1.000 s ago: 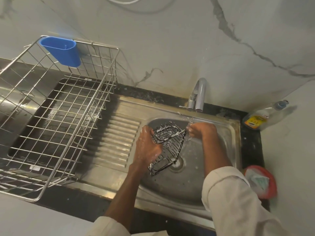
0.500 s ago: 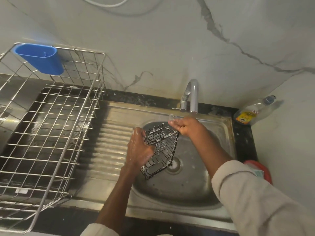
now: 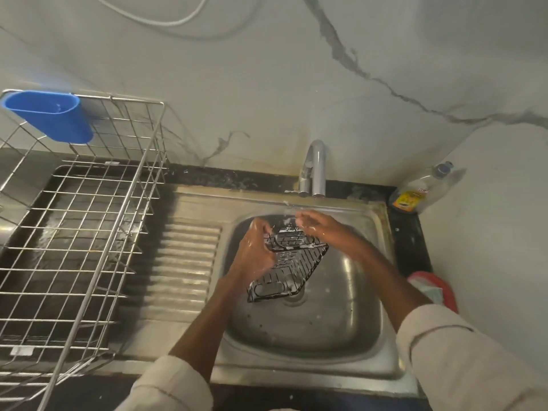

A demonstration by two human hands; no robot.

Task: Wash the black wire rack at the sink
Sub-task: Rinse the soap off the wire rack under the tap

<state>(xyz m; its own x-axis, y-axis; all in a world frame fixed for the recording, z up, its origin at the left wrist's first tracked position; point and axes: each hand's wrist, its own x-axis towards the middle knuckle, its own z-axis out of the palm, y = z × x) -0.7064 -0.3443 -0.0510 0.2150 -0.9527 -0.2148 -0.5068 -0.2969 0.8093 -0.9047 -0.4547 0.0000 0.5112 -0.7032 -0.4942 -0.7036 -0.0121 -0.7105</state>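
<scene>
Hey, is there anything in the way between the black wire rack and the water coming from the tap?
Nothing visible blocks it. The black wire rack, gripped by the left hand, sits below the chrome tap; only the right hand touches its top end.

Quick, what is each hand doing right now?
Left hand: fingers curled round the edge of the black wire rack, holding it over the sink.
Right hand: at the rack's top corner; grip cannot be told.

I am holding the black wire rack (image 3: pixel 292 264), wet and flecked with suds, tilted over the steel sink (image 3: pixel 308 330) basin, its lower end hanging just above the drain.
</scene>
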